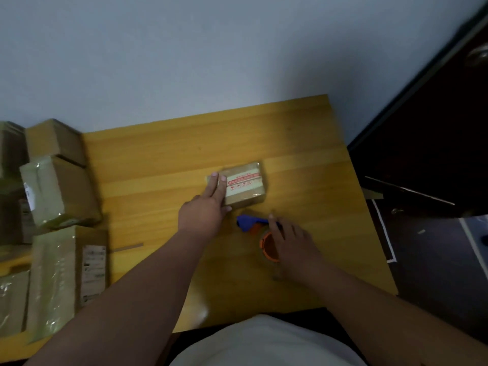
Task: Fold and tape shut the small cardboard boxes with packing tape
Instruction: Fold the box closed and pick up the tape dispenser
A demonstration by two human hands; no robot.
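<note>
The small box (pixel 241 186) is being pressed flat near the bench (pixel 158 159) middle by the left hand (pixel 204 208), fingers straight. The tape roll (pixel 266 245) is being gripped by the right hand (pixel 293 243); the box should be kept steady.

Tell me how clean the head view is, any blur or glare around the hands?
Head view: soft all over, the red print on the small box unreadable; the right hand on the tape dispenser smeared; glare on the wrapped parcels at left; wide-angle bend at the table edges.

Bare wooden table (pixel 169 154) beyond the small box (pixel 245 187), stacked parcels (pixel 58 191) crowding its left edge.
</note>
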